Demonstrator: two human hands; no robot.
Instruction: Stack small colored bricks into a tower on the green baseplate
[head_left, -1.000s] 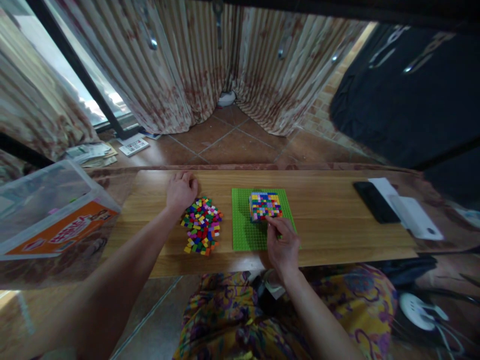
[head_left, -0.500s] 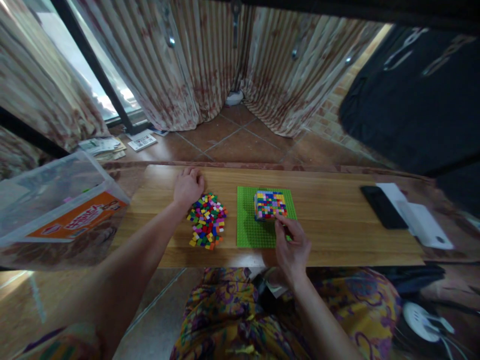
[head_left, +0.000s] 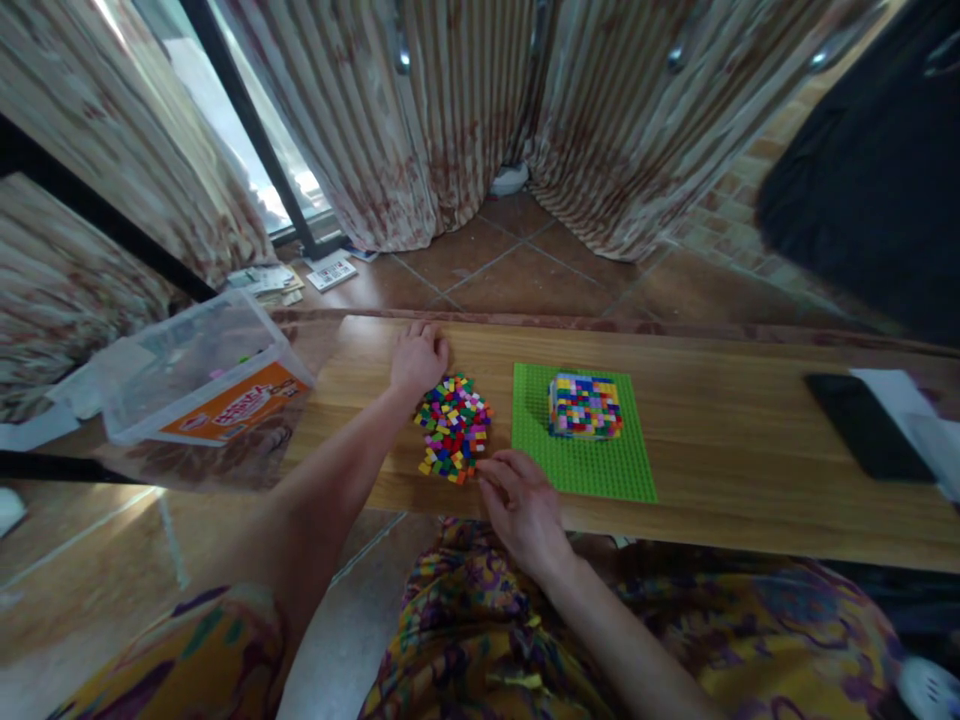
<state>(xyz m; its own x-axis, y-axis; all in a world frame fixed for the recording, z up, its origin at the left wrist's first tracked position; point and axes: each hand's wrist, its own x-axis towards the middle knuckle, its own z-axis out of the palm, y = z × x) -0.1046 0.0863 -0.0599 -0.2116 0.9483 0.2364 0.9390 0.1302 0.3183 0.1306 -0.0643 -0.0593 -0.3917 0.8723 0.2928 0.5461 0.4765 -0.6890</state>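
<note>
A loose pile of small toy bricks (head_left: 454, 425) in many colours lies on the wooden table. At its upper left, my left hand (head_left: 418, 360) rests palm down on the tabletop, fingers slightly bent, with no brick seen in it. My right hand (head_left: 525, 510) is at the pile's lower right edge, thumb and forefinger pinched together; whether a brick is between the tips is too small to tell. Right of the pile lies a green baseplate (head_left: 581, 475), partly beside my right hand. On it stands a rectangular block built of mixed coloured bricks (head_left: 586, 407).
A clear plastic tub (head_left: 210, 365) with an orange label stands left of the table (head_left: 712, 420). A black phone (head_left: 866, 425) and white papers (head_left: 896, 395) lie at the right end. Curtains (head_left: 450, 130) hang beyond the tiled floor.
My right hand has moved left from the built block to the edge of the brick pile. The left hand stays resting above the pile. The whole view has shifted to the left.
</note>
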